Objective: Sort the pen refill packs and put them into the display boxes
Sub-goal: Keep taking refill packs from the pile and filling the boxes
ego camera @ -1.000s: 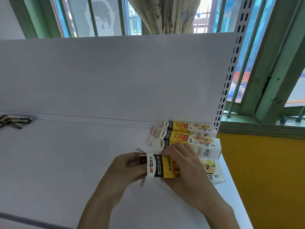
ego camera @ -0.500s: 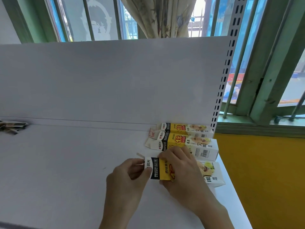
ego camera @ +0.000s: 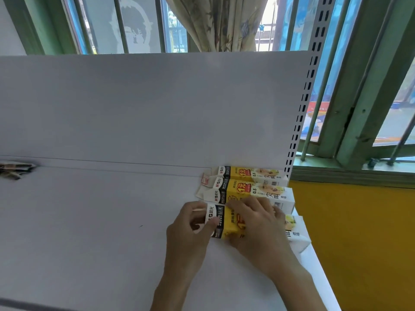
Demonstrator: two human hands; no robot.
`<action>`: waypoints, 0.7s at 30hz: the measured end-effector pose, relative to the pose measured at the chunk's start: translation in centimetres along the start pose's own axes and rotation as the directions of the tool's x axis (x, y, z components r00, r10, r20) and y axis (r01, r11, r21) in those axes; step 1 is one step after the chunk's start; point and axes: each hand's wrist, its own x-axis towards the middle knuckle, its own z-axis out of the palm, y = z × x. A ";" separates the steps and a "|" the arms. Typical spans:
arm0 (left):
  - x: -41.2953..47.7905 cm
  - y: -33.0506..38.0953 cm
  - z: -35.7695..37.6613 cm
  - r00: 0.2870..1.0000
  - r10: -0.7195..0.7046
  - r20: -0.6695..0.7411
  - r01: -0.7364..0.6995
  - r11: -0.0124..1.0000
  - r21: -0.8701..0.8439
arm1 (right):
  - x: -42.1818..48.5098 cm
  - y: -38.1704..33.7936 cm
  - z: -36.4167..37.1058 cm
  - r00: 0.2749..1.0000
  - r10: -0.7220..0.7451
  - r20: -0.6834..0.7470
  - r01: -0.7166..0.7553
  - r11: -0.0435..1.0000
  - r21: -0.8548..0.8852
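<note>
A white shelf (ego camera: 89, 221) runs out in front of me, with a plain white back panel (ego camera: 157, 108) standing behind it and a perforated upright (ego camera: 301, 113) at the panel's right edge. Above the panel I see a green-framed window (ego camera: 134, 23) with bars and a patterned curtain (ego camera: 224, 21) hanging in the middle. To the right of the shelf a yellow wall (ego camera: 359, 243) drops below the sill.

Three yellow, black and white display boxes lie on their sides at the right end of the shelf, side by side and parallel to the back panel. The rear box (ego camera: 253, 173) lies against the panel. The middle box (ego camera: 262, 191) lies just in front of it, its left end flaps open. The front box (ego camera: 226, 223) is the one I hold, close against the middle one.

My left hand (ego camera: 188, 234) is at the front box's left end, thumb on top of the white end and the other fingers curled round it, pinching it. My right hand (ego camera: 258, 230) lies over the box's middle, fingers spread across the top to the far edge and thumb at the near side, clamped on it. The box's right end shows past my wrist, at the right edge of the shelf, with a white flap open.

Far off at the left edge, by the back panel, sits a small dark pile (ego camera: 15, 169), too blurred for me to tell what it is.
</note>
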 end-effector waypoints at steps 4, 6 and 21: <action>0.3 -1.1 -0.2 0.999 -0.017 0.040 0.017 1.000 0.014 | -0.9 1.6 -1.8 0.967 0.179 0.179 -0.174 0.984 -0.047; 0.2 -1.4 -0.2 0.990 0.037 0.134 -0.056 0.989 0.138 | -1.2 2.1 -1.8 0.965 0.239 0.105 -0.236 0.971 -0.034; -1.1 -6.1 -20.9 0.985 0.171 -0.031 -0.126 0.823 0.554 | 4.3 -15.6 4.9 0.993 -0.014 0.119 -0.037 0.906 0.421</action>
